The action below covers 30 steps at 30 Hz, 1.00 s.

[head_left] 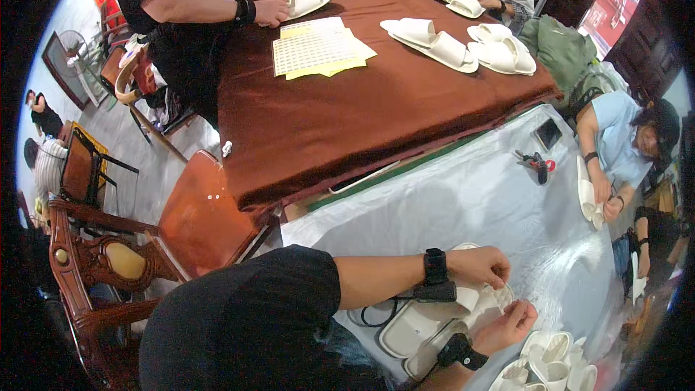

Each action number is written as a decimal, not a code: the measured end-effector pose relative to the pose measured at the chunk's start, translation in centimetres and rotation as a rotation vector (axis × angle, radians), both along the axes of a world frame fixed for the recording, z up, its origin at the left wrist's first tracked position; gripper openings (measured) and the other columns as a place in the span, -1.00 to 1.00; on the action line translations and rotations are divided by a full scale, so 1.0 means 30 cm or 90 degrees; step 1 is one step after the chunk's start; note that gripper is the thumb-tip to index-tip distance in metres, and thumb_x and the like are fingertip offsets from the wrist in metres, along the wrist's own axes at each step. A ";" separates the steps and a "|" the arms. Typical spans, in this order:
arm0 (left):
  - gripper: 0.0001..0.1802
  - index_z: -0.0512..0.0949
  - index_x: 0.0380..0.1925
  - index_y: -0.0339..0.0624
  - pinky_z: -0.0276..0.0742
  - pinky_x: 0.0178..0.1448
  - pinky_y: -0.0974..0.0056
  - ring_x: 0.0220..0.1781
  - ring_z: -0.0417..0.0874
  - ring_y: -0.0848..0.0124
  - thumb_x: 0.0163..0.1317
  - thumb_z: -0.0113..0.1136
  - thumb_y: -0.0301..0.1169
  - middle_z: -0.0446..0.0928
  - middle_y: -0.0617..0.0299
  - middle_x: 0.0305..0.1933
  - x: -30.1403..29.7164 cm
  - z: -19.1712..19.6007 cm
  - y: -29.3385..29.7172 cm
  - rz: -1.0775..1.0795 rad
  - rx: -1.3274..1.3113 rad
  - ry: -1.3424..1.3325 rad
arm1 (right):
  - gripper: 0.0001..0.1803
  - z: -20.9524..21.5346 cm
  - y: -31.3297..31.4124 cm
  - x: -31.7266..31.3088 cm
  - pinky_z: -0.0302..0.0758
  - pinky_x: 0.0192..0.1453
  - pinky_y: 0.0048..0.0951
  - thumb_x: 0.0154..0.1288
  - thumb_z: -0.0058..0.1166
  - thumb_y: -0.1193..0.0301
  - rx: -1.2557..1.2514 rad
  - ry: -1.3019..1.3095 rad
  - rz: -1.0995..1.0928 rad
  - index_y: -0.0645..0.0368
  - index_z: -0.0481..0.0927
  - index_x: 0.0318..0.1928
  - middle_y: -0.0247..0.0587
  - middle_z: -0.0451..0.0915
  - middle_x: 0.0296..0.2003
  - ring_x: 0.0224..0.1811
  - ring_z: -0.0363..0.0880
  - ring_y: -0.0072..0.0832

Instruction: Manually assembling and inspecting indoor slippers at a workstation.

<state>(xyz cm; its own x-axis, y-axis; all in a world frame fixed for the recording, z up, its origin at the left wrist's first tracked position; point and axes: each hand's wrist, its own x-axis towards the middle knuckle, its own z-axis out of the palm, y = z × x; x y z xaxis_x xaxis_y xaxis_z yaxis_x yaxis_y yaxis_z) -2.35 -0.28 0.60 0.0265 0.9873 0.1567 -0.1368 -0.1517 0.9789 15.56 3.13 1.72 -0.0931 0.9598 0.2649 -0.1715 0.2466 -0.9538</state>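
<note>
My left hand (pixel 480 266) reaches in from the left with its fingers bent down and drawn together. My right hand (pixel 504 326) is just below it, fingers curled into a pinch. Whatever the fingertips hold, if anything, is too small to make out. Under and between my hands lies a pair of cream open-toe slippers (pixel 413 322) on a white-covered table (pixel 362 219). My wrists and forearms hide parts of these slippers. Dark bands with small boxes are strapped round both wrists, and a black cable loops beside the left one.
A heap of cream slippers (pixel 548 362) sits at lower right. Beyond are a phone (pixel 548 132), a black-and-red tool (pixel 534 165) and a brown-covered table (pixel 318 130) with sticker sheets (pixel 316 47) and slipper pairs (pixel 434 43). Co-workers handle slippers. A wooden chair (pixel 203 210) stands left.
</note>
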 end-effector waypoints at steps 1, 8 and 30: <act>-0.86 0.59 -0.43 -0.29 0.44 -0.33 0.32 -0.43 0.51 0.53 0.14 0.31 -0.44 0.58 0.30 -0.50 0.000 0.011 -0.001 0.000 0.000 0.011 | -0.87 -0.002 0.003 0.005 0.24 -0.23 -0.56 0.44 0.02 0.42 0.006 -0.008 0.006 0.21 0.45 -0.25 -0.40 0.32 -0.42 -0.37 0.24 -0.62; -0.84 0.59 -0.42 -0.29 0.44 -0.34 0.34 -0.44 0.50 0.54 0.16 0.32 -0.41 0.57 0.31 -0.51 0.003 -0.005 0.005 0.017 0.023 0.023 | -0.89 0.008 -0.001 0.003 0.24 -0.25 -0.57 0.44 0.02 0.44 0.014 -0.042 -0.004 0.20 0.45 -0.25 -0.39 0.35 -0.42 -0.38 0.26 -0.62; -0.79 0.61 -0.31 -0.32 0.50 -0.20 0.31 -0.33 0.55 0.51 0.19 0.32 -0.38 0.63 0.23 -0.39 -0.003 0.023 -0.006 -0.014 -0.038 0.066 | -0.88 0.000 0.001 0.011 0.30 -0.23 -0.57 0.43 0.05 0.39 0.021 -0.053 -0.065 0.16 0.45 -0.21 -0.41 0.41 -0.40 -0.37 0.31 -0.64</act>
